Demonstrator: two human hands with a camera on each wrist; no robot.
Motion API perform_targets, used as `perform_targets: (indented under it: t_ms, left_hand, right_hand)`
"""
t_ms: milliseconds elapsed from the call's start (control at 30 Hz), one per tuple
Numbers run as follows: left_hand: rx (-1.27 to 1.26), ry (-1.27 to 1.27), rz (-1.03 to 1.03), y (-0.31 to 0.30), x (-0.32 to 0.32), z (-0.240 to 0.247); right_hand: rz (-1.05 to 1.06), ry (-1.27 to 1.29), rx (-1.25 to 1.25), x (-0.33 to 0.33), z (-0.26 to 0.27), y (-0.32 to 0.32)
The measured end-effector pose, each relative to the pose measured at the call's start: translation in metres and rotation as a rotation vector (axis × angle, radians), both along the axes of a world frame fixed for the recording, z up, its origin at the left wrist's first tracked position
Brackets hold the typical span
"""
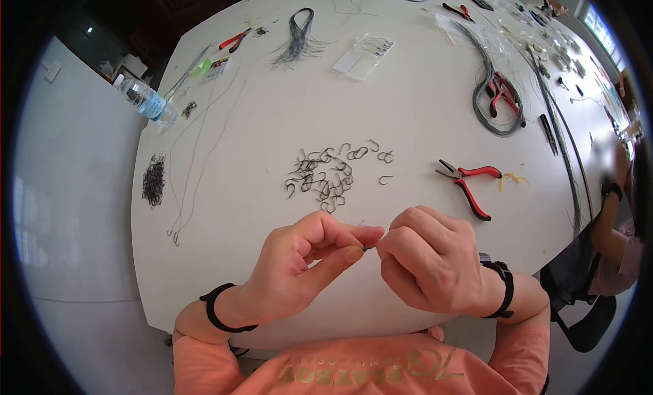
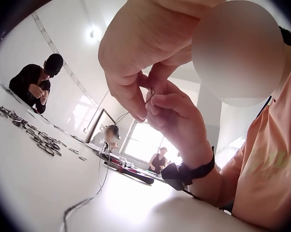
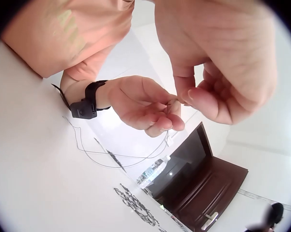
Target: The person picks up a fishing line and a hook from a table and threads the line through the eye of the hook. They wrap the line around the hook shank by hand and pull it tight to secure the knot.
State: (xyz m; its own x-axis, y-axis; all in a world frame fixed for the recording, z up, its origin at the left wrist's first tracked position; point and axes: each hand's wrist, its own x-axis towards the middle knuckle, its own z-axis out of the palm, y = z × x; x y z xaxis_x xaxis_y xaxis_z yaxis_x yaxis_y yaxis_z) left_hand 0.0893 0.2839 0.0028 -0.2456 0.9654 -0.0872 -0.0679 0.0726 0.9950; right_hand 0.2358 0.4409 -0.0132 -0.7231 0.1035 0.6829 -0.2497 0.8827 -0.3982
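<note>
Over the near table edge, my left hand (image 1: pixel 289 262) pinches a small dark fish hook (image 1: pixel 368 248) between thumb and fingertips. My right hand (image 1: pixel 432 262), fingers curled, meets it from the right and pinches thin line at the hook. Most of the hook is hidden by the fingers. In the left wrist view a pale fishing line (image 2: pixel 106 171) hangs from the hands to the table; the right wrist view shows the same line (image 3: pixel 95 152) looping below the left hand. Ahead of both hands lies a loose pile of fish hooks (image 1: pixel 316 174).
Red-handled pliers (image 1: pixel 469 181) lie spread right of the hooks. At left are a darker hook pile (image 1: pixel 154 181), hooks tied to lines (image 1: pixel 175 235) and a water bottle (image 1: pixel 146 99). Bundled line (image 1: pixel 299 38) and a clear box (image 1: pixel 364 56) lie farther back. Other people sit around the table.
</note>
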Motion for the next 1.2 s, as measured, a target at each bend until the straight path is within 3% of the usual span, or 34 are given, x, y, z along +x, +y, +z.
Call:
perform_targets:
  t_ms: [167,533,1200]
  left_hand:
    - [-0.015,-0.115,0.008,0.000,0.002,0.000]
    - [-0.016,-0.101,-0.005,0.001,-0.001,0.008]
    - [0.036,-0.132,0.033,0.004,-0.013,0.003]
  right_hand:
    - [-0.046,0.023,0.049,0.000,0.002,0.000]
    - [-0.149,0.020,0.105,0.006,0.017,0.016]
    - [-0.726,0.098,-0.025,0.040,0.043,0.078]
